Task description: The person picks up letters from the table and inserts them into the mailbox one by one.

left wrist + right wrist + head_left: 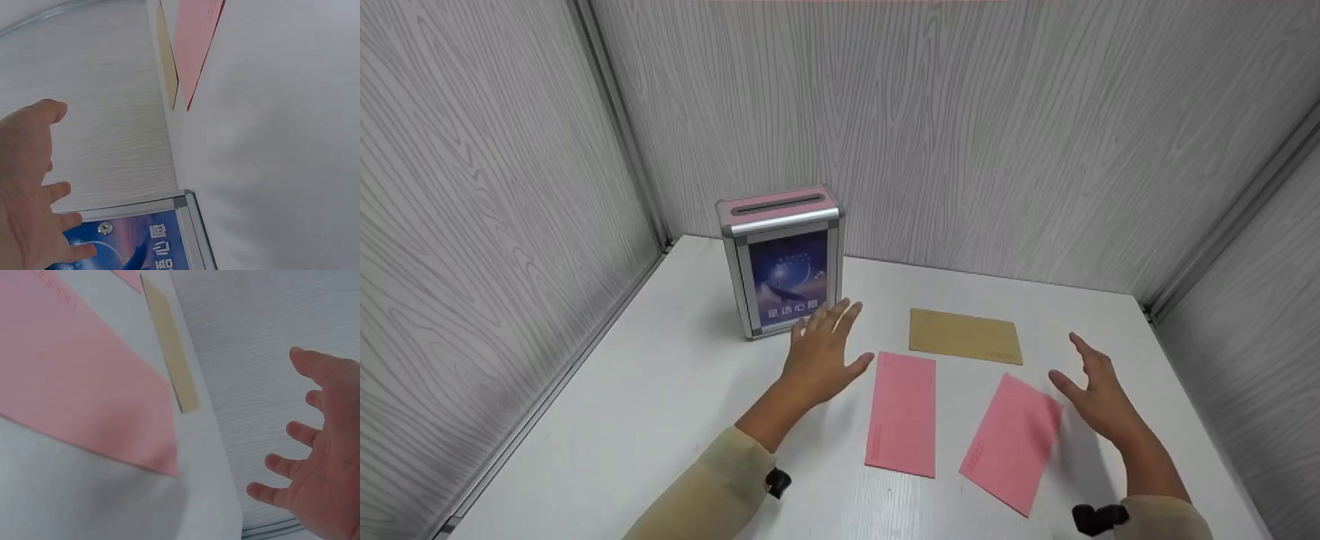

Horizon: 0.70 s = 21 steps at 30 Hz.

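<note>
Smooth white tabletop (637, 382), flat oblong paper: nearest, angled pink envelope (1012, 444) beside straighter pink envelope (901, 415). Just right of these, right hand (1102, 401), fingers spread; to their left, left hand (819, 366), likewise splayed. Farther, tan envelope (964, 336) lying crosswise; upright box (787, 266), metal-framed, slotted on top; grey wood-grain walls (960, 142) behind.

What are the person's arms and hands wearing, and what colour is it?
The left sleeve and right sleeve are plain beige and stop short of the hands. The left hand and right hand wear no gloves. A small black thing shows by each sleeve; I can't tell what it is.
</note>
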Available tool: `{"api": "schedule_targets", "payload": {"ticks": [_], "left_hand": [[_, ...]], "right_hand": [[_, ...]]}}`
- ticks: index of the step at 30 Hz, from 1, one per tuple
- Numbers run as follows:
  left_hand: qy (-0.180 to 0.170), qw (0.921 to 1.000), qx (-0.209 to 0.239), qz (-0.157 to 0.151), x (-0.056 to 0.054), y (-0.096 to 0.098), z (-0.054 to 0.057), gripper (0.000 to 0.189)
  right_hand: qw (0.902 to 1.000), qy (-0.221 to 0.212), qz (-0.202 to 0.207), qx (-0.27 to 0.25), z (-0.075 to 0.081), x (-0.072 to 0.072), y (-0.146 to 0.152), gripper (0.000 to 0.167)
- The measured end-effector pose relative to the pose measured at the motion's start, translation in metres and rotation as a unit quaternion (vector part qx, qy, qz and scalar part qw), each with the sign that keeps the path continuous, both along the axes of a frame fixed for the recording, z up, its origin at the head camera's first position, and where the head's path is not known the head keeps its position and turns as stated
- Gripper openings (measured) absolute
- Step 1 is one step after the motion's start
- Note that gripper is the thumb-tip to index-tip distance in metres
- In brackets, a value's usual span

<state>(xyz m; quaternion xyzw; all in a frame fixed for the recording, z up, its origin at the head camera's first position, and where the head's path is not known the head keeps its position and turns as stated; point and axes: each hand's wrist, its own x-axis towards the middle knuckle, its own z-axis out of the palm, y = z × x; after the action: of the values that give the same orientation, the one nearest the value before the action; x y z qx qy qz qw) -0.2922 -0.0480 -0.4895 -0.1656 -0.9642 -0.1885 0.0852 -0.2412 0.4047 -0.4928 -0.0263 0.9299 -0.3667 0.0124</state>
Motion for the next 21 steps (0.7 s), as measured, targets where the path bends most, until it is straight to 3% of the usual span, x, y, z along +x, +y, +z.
{"api": "schedule_targets", "payload": {"ticks": [7,13,17,21], "left_hand": [[-0.054,0.9959,0.068,-0.026,0.021,0.027,-0.019,0.079],[-0.087,0.9886,0.108,-0.058,0.031,0.052,-0.028,0.067],[-0.112,0.9808,0.142,-0.072,0.038,0.067,-0.033,0.056],[-0.155,0.9695,0.164,-0.096,0.043,0.08,-0.038,0.052]], "right_hand": [[0.9957,-0.07,-0.029,-0.053,-0.035,0.007,0.024,0.083],[0.9902,-0.109,-0.049,-0.073,-0.056,0.003,0.04,0.072],[0.9828,-0.14,-0.076,-0.093,-0.064,0.0,0.047,0.072],[0.9821,-0.146,-0.08,-0.087,-0.067,-0.001,0.048,0.07]]}}
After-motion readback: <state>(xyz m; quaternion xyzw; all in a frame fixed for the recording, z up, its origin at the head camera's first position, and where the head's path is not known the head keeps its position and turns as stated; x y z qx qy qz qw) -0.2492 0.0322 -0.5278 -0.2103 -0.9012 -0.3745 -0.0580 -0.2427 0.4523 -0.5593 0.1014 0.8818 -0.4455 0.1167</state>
